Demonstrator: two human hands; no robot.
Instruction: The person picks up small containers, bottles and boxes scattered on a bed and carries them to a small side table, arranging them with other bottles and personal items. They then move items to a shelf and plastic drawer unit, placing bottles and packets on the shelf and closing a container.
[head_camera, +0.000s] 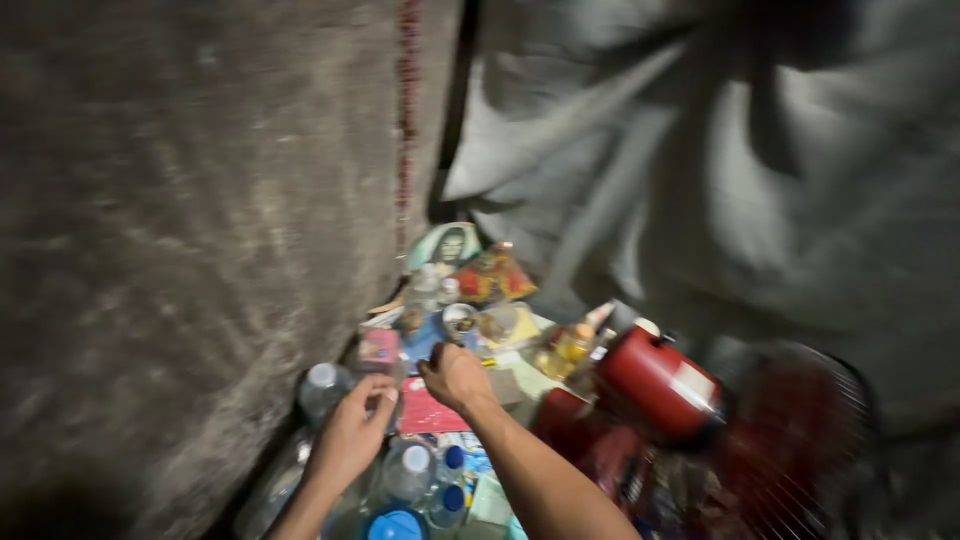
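Among clutter, left hand (352, 432) near clear bottle (322, 388), right hand (455, 377) fisted, red jug (655, 383)

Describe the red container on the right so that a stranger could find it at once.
Start at the rough grey wall on the left, then cross the cluttered surface past the right hand. Just right of it a red can lies tilted. It is the largest red thing there, with a small white cap at its upper end, unlike the clear bottles nearby.

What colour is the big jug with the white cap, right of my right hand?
The jug is red, with a white label patch, seen in the head view.
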